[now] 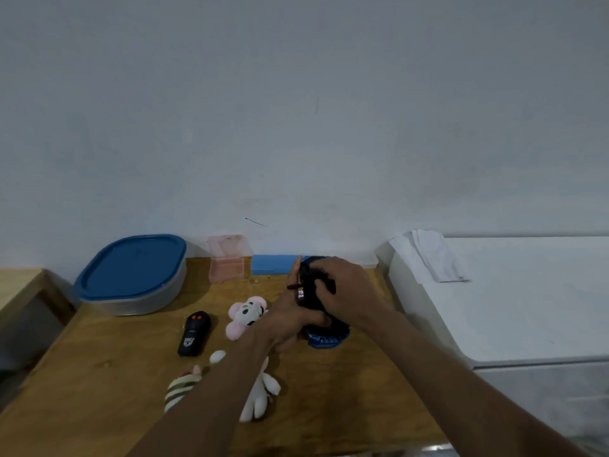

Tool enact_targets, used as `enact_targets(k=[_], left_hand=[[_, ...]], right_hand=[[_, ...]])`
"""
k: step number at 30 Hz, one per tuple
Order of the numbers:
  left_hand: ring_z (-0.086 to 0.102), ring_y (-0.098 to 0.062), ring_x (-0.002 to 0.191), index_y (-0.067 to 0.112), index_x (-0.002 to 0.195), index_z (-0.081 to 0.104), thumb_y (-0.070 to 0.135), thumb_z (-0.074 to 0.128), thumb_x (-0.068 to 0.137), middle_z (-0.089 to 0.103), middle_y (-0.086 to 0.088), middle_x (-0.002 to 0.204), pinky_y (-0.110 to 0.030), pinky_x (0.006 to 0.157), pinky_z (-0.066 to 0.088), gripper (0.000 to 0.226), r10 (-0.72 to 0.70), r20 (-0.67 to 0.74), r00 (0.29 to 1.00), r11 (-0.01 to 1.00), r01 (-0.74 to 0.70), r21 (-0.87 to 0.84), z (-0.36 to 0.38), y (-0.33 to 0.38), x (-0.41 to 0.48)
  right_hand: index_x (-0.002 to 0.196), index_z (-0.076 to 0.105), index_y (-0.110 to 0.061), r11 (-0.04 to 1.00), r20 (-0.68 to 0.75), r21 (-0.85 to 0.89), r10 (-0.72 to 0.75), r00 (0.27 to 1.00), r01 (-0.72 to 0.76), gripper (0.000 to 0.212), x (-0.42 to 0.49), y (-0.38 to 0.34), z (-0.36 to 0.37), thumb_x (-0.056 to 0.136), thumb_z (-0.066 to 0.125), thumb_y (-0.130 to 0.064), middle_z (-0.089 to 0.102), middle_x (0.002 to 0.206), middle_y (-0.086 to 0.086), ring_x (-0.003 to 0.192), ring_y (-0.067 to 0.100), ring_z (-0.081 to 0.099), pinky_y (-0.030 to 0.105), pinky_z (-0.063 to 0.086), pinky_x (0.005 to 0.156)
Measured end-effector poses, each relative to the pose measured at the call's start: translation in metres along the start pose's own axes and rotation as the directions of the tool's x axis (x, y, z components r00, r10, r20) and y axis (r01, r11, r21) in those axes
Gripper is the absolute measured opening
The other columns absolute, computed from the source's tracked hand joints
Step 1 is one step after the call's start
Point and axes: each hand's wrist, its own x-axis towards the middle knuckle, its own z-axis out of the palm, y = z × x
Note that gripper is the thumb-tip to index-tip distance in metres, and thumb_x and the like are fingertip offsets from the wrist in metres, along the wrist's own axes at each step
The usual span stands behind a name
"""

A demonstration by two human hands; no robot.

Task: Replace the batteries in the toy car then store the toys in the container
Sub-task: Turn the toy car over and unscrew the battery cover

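Observation:
The blue and black toy car (324, 338) is held up on end above the wooden table (99, 390), its underside towards me. My left hand (290, 319) supports it from the left, fingers straight against its side, thumb curled round its lower part. My right hand (346, 291) grips the top of the car, fingers curled over its dark underside. A black remote control (194, 334) with two red buttons lies to the left. A pink and white plush toy (245, 313) lies partly under my left forearm. The container (131, 275), grey with a blue lid on, stands at the back left.
A small pink open box (227, 258) and a blue block (275, 263) stand against the wall at the back. A striped plush (179, 389) lies near the front. A white appliance (510, 298) with a cloth (435, 258) on it borders the table's right edge.

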Motion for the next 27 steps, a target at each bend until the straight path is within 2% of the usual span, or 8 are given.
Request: enact_targets(k=[3, 8, 11, 15, 19, 22, 25, 27], left_hand=[[0.061, -0.038, 0.113, 0.047, 0.149, -0.009, -0.020, 0.062, 0.079, 0.061, -0.014, 0.127, -0.057, 0.091, 0.052, 0.120, -0.041, 0.025, 0.999, 0.999, 0.040, 0.027, -0.005, 0.004, -0.003], [0.062, -0.037, 0.111, 0.048, 0.148, -0.012, -0.021, 0.061, 0.079, 0.061, -0.014, 0.127, -0.054, 0.089, 0.053, 0.121, -0.068, 0.051, 0.996, 0.998, 0.067, 0.005, -0.013, 0.001, -0.008], [0.061, -0.035, 0.111, 0.050, 0.148, -0.007, -0.023, 0.060, 0.077, 0.056, -0.014, 0.131, -0.053, 0.090, 0.054, 0.122, -0.049, 0.070, 0.996, 0.999, 0.051, -0.017, -0.020, -0.003, -0.010], [0.063, -0.038, 0.109, 0.053, 0.147, 0.000, -0.023, 0.063, 0.075, 0.058, -0.017, 0.128, -0.052, 0.090, 0.054, 0.122, -0.054, 0.063, 0.997, 0.998, 0.056, -0.032, -0.033, -0.014, -0.015], [0.066, -0.037, 0.100, 0.052, 0.147, -0.001, -0.022, 0.061, 0.078, 0.065, -0.019, 0.118, -0.046, 0.080, 0.057, 0.119, -0.087, 0.049, 0.995, 0.995, 0.089, -0.043, -0.039, -0.031, -0.022], [0.063, -0.038, 0.106, 0.052, 0.148, -0.001, -0.024, 0.059, 0.078, 0.061, -0.017, 0.126, -0.050, 0.082, 0.055, 0.119, -0.114, 0.053, 0.992, 0.992, 0.117, -0.057, -0.040, -0.043, -0.026], [0.062, -0.038, 0.109, 0.052, 0.148, 0.000, -0.025, 0.059, 0.078, 0.063, -0.008, 0.124, -0.056, 0.088, 0.051, 0.120, -0.127, 0.060, 0.990, 0.989, 0.132, -0.074, -0.037, -0.057, -0.024], [0.062, -0.037, 0.111, 0.053, 0.148, 0.004, -0.025, 0.062, 0.073, 0.062, -0.009, 0.127, -0.057, 0.094, 0.050, 0.122, -0.134, 0.057, 0.989, 0.987, 0.138, -0.083, -0.032, -0.067, -0.021]], right_hand=[[0.112, 0.069, -0.010, 0.989, 0.099, -0.144, -0.031, 0.995, 0.045, 0.026, -0.005, -0.004, 0.015, 0.092, 0.053, -0.016, 0.070, 0.113, 0.006, 0.104, 0.021, 0.061, 0.028, 0.043, 0.092], [0.098, 0.070, -0.011, 0.995, 0.082, -0.101, 0.013, 0.997, -0.004, 0.018, -0.002, -0.010, 0.018, 0.091, 0.054, -0.013, 0.071, 0.095, 0.006, 0.082, 0.016, 0.060, 0.017, 0.034, 0.072], [0.097, 0.071, -0.008, 0.998, 0.026, -0.036, 0.056, 0.998, -0.055, 0.016, -0.003, -0.015, 0.015, 0.091, 0.057, -0.011, 0.070, 0.094, 0.008, 0.085, 0.020, 0.062, 0.018, 0.039, 0.076], [0.094, 0.071, -0.009, 0.972, -0.119, 0.081, 0.229, 0.966, -0.221, 0.010, -0.006, -0.016, 0.015, 0.088, 0.063, -0.012, 0.070, 0.093, 0.004, 0.085, 0.014, 0.061, 0.020, 0.049, 0.079], [0.090, 0.068, -0.012, 0.891, -0.184, 0.232, 0.434, 0.882, -0.390, 0.004, -0.018, -0.009, 0.018, 0.086, 0.067, -0.012, 0.063, 0.081, -0.009, 0.074, 0.001, 0.056, 0.005, 0.042, 0.067], [0.101, 0.061, -0.019, 0.835, -0.159, 0.276, 0.528, 0.834, -0.476, 0.017, -0.034, 0.006, 0.021, 0.086, 0.067, -0.014, 0.061, 0.084, -0.008, 0.076, 0.002, 0.057, 0.016, 0.046, 0.070], [0.123, 0.051, -0.032, 0.762, -0.016, 0.328, 0.596, 0.803, -0.559, 0.044, -0.050, 0.022, 0.027, 0.088, 0.063, -0.009, 0.059, 0.088, 0.001, 0.079, 0.017, 0.065, 0.033, 0.059, 0.070], [0.127, 0.048, -0.035, 0.718, 0.081, 0.320, 0.629, 0.773, -0.618, 0.052, -0.061, 0.033, 0.031, 0.088, 0.060, -0.003, 0.056, 0.087, 0.002, 0.077, 0.021, 0.067, 0.042, 0.061, 0.069]])
